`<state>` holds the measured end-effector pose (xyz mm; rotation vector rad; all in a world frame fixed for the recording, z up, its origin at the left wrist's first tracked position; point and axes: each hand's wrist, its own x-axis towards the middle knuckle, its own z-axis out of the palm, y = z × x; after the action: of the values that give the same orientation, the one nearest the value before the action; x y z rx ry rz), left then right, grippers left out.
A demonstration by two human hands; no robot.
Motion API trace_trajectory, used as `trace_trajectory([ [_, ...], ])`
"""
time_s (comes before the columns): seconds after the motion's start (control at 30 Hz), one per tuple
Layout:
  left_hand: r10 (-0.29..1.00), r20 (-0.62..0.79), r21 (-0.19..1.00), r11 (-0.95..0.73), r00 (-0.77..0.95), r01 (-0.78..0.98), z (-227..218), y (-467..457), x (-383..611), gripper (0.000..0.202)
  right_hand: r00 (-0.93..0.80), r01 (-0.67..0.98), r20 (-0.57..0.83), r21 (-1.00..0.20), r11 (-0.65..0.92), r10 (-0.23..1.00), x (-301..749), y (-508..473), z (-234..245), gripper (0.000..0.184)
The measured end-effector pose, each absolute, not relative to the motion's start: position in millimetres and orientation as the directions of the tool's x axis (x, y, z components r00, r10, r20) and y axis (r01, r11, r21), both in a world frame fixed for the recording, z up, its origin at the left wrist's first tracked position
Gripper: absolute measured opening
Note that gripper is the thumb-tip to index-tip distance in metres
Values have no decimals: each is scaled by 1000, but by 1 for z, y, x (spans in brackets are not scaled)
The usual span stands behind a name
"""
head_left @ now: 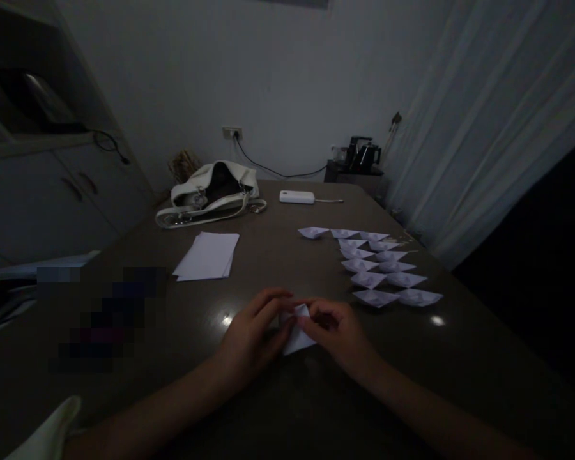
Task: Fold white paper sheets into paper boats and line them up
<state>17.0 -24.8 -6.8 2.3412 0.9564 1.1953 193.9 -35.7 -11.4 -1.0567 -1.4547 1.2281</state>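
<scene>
Between my two hands is a small folded piece of white paper (298, 343), close to the front of the table. My left hand (256, 329) pinches its left side, with the fingers bent over the upper edge. From the other side, my right hand (336, 329) grips it between thumb and curled fingers. Part of the paper is hidden under the fingertips. To the right stand several folded paper boats (376, 298), lined up roughly in two columns. A stack of white paper sheets (208, 257) lies to the left, beyond my left hand.
A white handbag (215, 188) rests at the back left of the brown table (273, 255). A white power bank (297, 197) with a short cable lies at the back. Behind it, a black kettle (367, 156) stands on a low cabinet. A sheer curtain (483, 128) hangs at the right.
</scene>
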Motion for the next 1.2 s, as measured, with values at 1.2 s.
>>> trace_trajectory([
  [1.2, 923, -22, 1000, 12, 384, 28, 6, -22, 18, 23, -292, -57, 123, -992, 111, 949, 206, -34, -1, 26],
])
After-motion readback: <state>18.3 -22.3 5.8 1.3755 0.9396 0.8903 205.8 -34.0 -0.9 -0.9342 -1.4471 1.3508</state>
